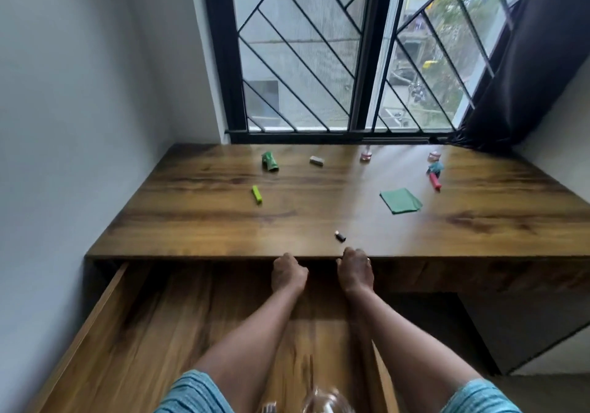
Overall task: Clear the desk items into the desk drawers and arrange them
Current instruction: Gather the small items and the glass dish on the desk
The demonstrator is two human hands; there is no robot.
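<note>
the drawer (134, 333) stands open below the front edge of the desk (191, 221). left hand (289, 273) and right hand (355, 269) curl at that edge (grasping anything? i cannot tell). the dark tube (340, 236) lies near the edge by the right hand: i'd pinch it first and lay it flat in the drawer.

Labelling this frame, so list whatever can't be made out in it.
Head view, left hand and right hand: fingers hidden behind the knuckles at the brown wooden desk edge; grip unclear.
Head view, clear rounded object: cut off by the bottom edge, blurred.
Head view, two small pink jars: too small to identify.
</note>
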